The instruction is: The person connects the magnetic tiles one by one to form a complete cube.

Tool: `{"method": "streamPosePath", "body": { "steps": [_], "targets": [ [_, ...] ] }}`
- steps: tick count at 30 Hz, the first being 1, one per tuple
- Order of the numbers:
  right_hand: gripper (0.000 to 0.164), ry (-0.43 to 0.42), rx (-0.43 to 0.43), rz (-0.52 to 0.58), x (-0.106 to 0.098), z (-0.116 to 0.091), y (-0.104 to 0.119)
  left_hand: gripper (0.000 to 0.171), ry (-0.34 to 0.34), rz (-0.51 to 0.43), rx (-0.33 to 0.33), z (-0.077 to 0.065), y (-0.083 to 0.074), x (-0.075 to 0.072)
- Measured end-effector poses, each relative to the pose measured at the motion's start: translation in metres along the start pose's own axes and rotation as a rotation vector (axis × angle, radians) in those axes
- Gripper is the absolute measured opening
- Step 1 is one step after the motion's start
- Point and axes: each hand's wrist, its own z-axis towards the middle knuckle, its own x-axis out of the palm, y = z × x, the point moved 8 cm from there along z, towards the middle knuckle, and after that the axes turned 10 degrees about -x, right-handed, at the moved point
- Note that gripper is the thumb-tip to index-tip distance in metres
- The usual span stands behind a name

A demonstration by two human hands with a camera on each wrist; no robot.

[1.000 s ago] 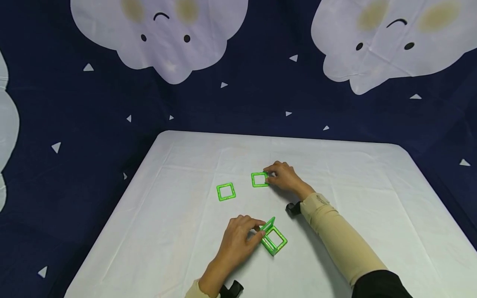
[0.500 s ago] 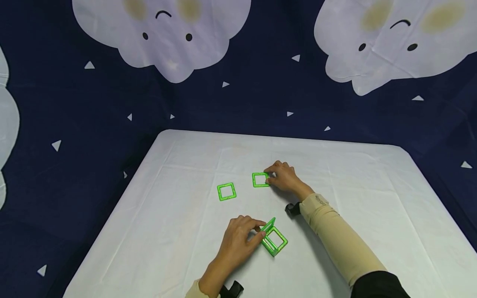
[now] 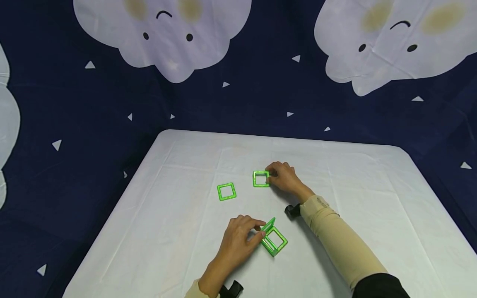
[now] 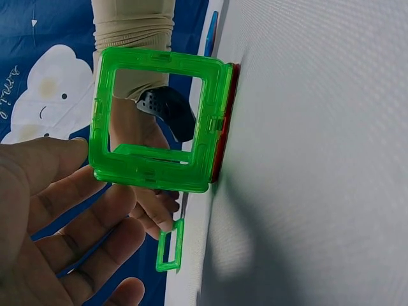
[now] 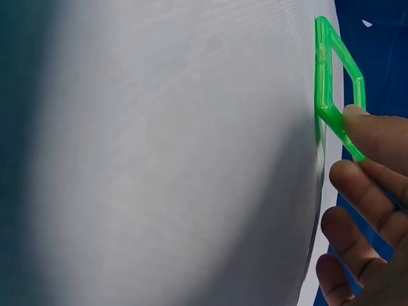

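Note:
Two green square magnetic tiles are joined at an edge: one lies flat (image 3: 281,247), and the other, a leaning tile (image 3: 269,224), stands up from it. My left hand (image 3: 238,240) pinches the leaning tile at its left side between thumb and index finger. In the left wrist view that green frame (image 4: 146,172) fills the middle, with a red strip (image 4: 225,124) along its base. Farther back, my right hand (image 3: 285,178) pinches a green square tile (image 3: 261,185) by its right side. The right wrist view shows this tile (image 5: 323,70) tilted off the tabletop.
Another green square tile (image 3: 227,198) lies flat, left of the right hand's tile. The table has a white cover (image 3: 160,223) and rounded far corners. Behind it hangs a dark blue cloth (image 3: 253,103) with clouds. A blue edge (image 4: 211,33) shows in the left wrist view.
The tile in my right hand, flat before, now tilts with its far edge raised. My left hand and the joined tiles stay in place.

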Motion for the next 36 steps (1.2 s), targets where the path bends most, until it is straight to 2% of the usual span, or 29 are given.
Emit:
{"method": "streamPosePath", "body": {
  "steps": [7, 14, 36],
  "targets": [
    [0.027, -0.040, 0.003, 0.018, -0.003, -0.003, -0.001, 0.019, 0.013, -0.007, -0.011, 0.000, 0.000, 0.001],
    [0.021, -0.068, -0.031, 0.029, -0.006, -0.006, 0.005, 0.019, 0.008, 0.001, -0.007, 0.000, -0.001, 0.001],
    [0.012, -0.149, -0.151, -0.072, -0.016, -0.020, 0.029, 0.019, -0.003, 0.010, 0.000, 0.000, -0.002, 0.000]
  ]
}}
